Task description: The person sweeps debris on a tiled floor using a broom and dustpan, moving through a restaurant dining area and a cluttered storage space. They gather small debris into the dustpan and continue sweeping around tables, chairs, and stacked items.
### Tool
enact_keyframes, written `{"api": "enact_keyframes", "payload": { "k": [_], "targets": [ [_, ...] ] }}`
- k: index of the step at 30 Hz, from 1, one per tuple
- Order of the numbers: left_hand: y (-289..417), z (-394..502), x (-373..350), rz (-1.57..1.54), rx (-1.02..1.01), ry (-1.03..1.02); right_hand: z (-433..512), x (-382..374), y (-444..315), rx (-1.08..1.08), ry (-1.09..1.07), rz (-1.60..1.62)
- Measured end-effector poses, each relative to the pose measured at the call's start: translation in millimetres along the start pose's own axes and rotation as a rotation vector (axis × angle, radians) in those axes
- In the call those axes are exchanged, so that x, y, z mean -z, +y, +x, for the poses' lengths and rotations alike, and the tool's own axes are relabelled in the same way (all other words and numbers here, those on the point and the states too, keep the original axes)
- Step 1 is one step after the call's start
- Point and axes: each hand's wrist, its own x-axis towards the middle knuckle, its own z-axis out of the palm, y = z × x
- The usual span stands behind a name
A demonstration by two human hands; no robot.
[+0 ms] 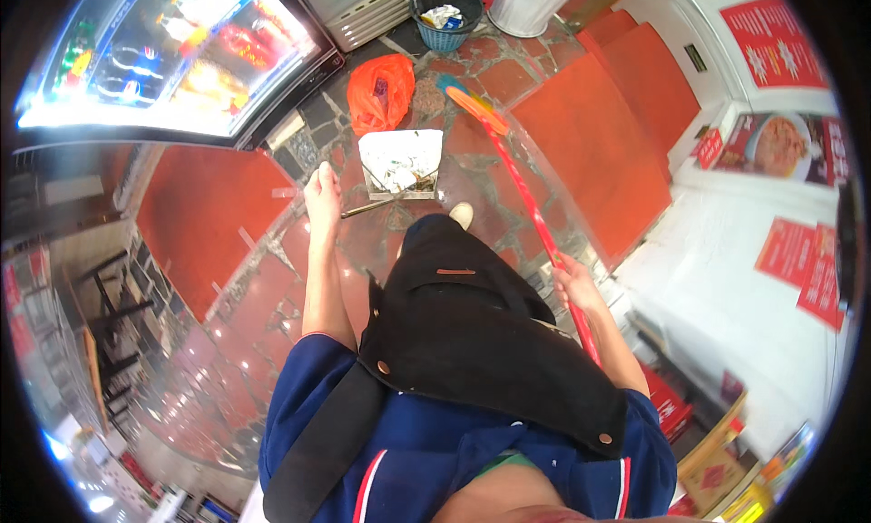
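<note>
My left hand [322,195] is closed around the end of the thin handle [367,208] of a dustpan; the fingers hide the grip itself. The white dustpan [400,152] rests on the floor ahead of my feet, with crumpled pale litter and dark bits in it. In my right hand [576,282] is the red shaft [522,189] of a broom, slanting forward and down. Its orange head [476,109] and blue-and-yellow bristles [452,85] reach the floor beyond the dustpan, to its right.
An orange-red plastic bag [381,93] lies just past the dustpan. Farther off stand a blue basket [446,33] with litter and a white bin [534,6]. A lit drinks cooler [184,53] stands at left. Red mats [585,149] border the stone-paved floor [272,319]; a white wall [735,237] is right.
</note>
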Motion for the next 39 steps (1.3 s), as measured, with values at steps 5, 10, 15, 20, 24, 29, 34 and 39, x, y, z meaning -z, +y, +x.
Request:
{"api": "enact_keyframes", "payload": {
  "k": [5, 10, 15, 20, 24, 29, 34, 39],
  "targets": [
    [-19, 15, -61, -0.047, 0.070, 0.132, 80, 9, -113, -0.042, -0.173, -0.037],
    [-40, 47, -101, -0.113, 0.180, 0.207, 201, 34, -180, 0.085, -0.313, -0.317],
    [-58, 71, -136, 0.125, 0.155, 0.348, 315, 52, -242, 0.090, -0.346, -0.525],
    [-47, 86, -161, -0.008, 0.161, 0.460, 349, 72, -283, -0.050, -0.436, -0.415],
    [-39, 95, -177, 0.050, 0.180, 0.553, 315, 123, -285, -0.358, -0.445, -0.176],
    [-39, 94, -199, 0.167, 0.221, 0.601, 270, 188, -312, -0.294, -0.477, -0.228],
    [-40, 66, -238, 0.274, 0.191, 0.647, 260, 230, -359, -0.326, -0.372, -0.291],
    [-50, 50, -265, 0.322, 0.171, 0.705, 263, 283, -364, -0.246, -0.222, -0.861]
  ]
}}
